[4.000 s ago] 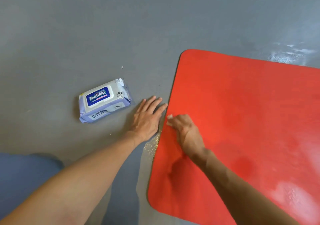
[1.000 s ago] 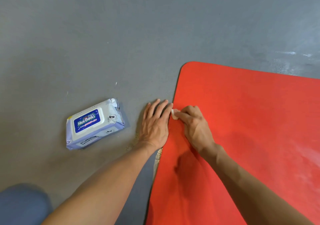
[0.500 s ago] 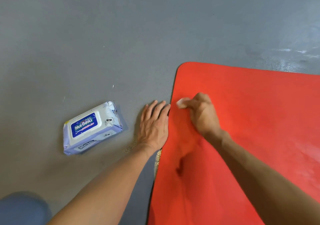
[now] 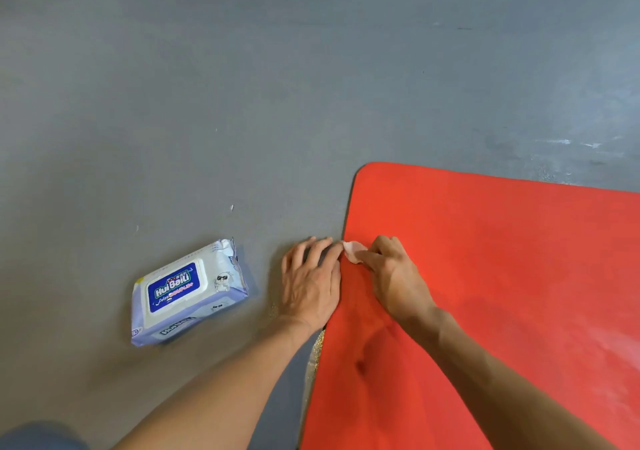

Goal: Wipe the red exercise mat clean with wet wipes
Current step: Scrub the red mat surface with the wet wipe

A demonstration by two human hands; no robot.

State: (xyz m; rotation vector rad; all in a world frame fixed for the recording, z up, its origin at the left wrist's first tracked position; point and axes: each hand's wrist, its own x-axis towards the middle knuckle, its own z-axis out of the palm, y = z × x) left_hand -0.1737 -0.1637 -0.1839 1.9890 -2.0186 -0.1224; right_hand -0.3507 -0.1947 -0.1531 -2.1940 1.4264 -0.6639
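The red exercise mat (image 4: 502, 276) lies on the grey floor and fills the right half of the view, its rounded far-left corner in sight. My right hand (image 4: 394, 276) grips a small crumpled wet wipe (image 4: 353, 251) and presses it on the mat's left edge. My left hand (image 4: 311, 279) lies flat on the floor beside that edge, fingers straight, fingertips almost touching the wipe. A lilac pack of wet wipes (image 4: 188, 290) with a blue label lies on the floor to the left, lid closed.
Grey floor (image 4: 242, 103) spreads all around, with shiny streaks at the far right (image 4: 568, 143). A glittery patch (image 4: 317, 349) shows beside the mat's left edge near my left wrist. Blue cloth (image 4: 38, 435) fills the bottom left corner.
My right hand slid the wipe back toward the mat's left edge after a short stroke away from it. My left hand stayed flat on the floor. The view shifted downward.
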